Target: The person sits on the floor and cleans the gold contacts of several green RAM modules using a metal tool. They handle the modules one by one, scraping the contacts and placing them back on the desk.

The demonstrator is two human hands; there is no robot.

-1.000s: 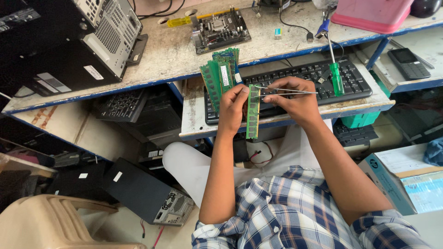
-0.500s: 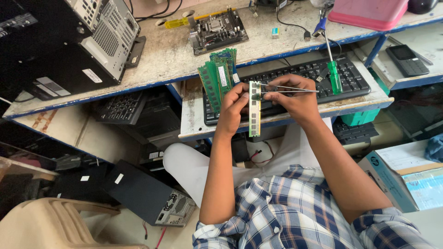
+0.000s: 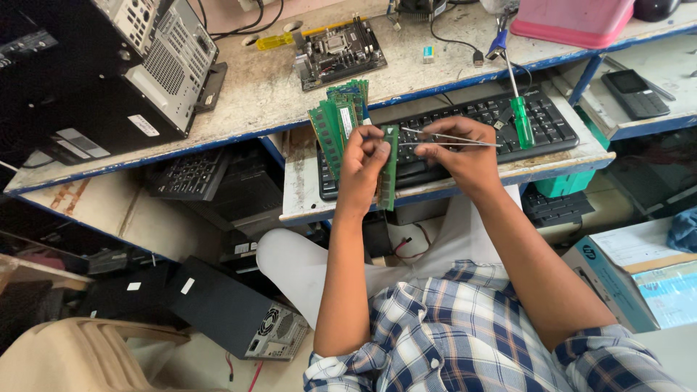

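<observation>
Left hand [image 3: 363,156] fingers grip the upright memory module [image 3: 390,168] above the keyboard [image 3: 479,131]; right hand [image 3: 465,156] pinches tweezers [image 3: 443,138] closed. Steady the module; apply the tips lightly, avoiding the contacts.

Bench [image 3: 239,94]: big computer box [image 3: 109,65] at 10 o'clock, circuit board [image 3: 340,51] at 12, pink tray [image 3: 573,18] at 1. Lower shelf [image 3: 305,189]: black keyboard [image 3: 479,131], green screwdriver [image 3: 519,116] on keys.
</observation>
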